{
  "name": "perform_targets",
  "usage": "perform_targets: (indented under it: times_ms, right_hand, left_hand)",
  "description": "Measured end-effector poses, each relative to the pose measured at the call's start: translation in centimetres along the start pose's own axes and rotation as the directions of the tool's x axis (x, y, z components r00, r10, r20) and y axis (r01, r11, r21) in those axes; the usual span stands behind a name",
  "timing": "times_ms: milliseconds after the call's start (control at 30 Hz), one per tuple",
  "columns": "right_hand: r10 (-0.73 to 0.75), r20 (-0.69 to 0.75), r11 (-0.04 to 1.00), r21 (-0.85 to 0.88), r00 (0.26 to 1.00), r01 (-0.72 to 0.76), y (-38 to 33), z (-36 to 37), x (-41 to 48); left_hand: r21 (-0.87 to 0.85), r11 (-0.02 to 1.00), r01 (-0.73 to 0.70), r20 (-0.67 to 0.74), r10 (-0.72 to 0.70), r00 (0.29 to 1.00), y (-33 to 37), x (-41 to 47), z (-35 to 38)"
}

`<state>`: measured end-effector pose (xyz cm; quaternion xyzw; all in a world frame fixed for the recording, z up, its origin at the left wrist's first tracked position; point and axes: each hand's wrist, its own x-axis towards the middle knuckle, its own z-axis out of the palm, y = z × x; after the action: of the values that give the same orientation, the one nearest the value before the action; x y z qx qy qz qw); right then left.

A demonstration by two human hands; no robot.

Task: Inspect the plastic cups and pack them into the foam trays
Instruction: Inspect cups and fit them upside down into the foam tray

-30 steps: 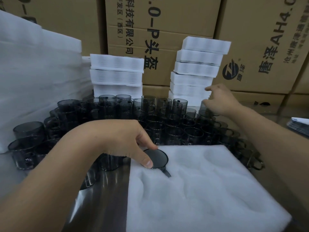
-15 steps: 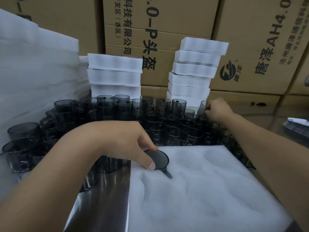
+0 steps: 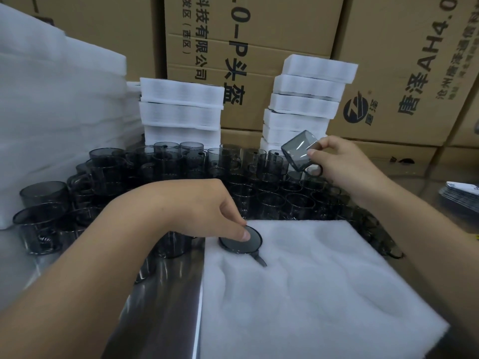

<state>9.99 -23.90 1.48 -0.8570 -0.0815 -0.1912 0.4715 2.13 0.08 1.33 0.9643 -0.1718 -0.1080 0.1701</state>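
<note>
Cardboard boxes [image 3: 259, 35]: brown, printed, walled the far side.
Foam tray [image 3: 324, 294]: white, soft, square, shallow pockets; near right.
Foam stacks [image 3: 181, 110]: white slabs, far centre.
Loose cups [image 3: 181, 172]: smoky clear plastic, cylindrical, handled; crowded between tray and stacks.
Left hand [image 3: 202, 208]: curled, thumb pressed on the seated cup's left edge, other fingers hidden.
Right hand [image 3: 344, 164]: pinched the raised cup by its handle side, above the far-right cups.
Seated cup [image 3: 239, 242]: sunk in the tray's far-left pocket, round dark face up, handle pointing near-right.
Raised cup [image 3: 299, 151]: tilted, glossy.
</note>
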Motion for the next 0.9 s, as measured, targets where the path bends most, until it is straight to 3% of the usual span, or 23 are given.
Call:
perform_targets:
  times_ms: [200, 333, 433, 500, 600, 667, 900]
  right_hand:
    - [0.013, 0.12, 0.961, 0.271, 0.993, -0.045, -0.3, 2.4, -4.1]
    - [-0.03, 0.111, 0.953, 0.302, 0.993, -0.005, 0.4, 2.8, -5.3]
    - [-0.099, 0.092, 0.958, 0.279, 0.991, 0.07, 0.5, 2.4, -5.7]
    - [-0.187, 0.072, 0.954, 0.252, 0.98, 0.164, 0.5, 2.3, -6.1]
    - [-0.32, 0.043, 0.936, 0.17, 0.946, 0.309, 0.6, 2.2, -6.5]
    - [-0.38, 0.039, 0.919, 0.132, 0.924, 0.372, 0.6, 2.1, -6.6]
    - [-0.431, 0.125, 0.9, -0.018, 0.894, 0.436, 0.9, 2.3, -6.7]
  left_hand:
    - [-0.029, 0.999, 0.025, -0.066, -0.027, 0.997, 0.8, 0.2, 0.2]
    - [-0.039, 0.998, 0.038, -0.122, -0.043, 0.992, 1.2, 0.8, 0.8]
    - [-0.208, 0.978, 0.008, -0.27, -0.065, 0.961, 1.5, 1.5, 1.6]
    - [-0.445, 0.889, -0.106, -0.395, -0.089, 0.914, 1.9, 2.3, 2.4]
    - [-0.794, 0.551, -0.256, -0.371, -0.107, 0.922, 2.5, 3.2, 3.0]
    - [-0.871, 0.392, -0.296, -0.354, -0.081, 0.932, 2.5, 3.7, 3.3]
    - [-0.908, 0.293, -0.3, -0.343, -0.109, 0.933, 1.6, 4.4, 4.4]
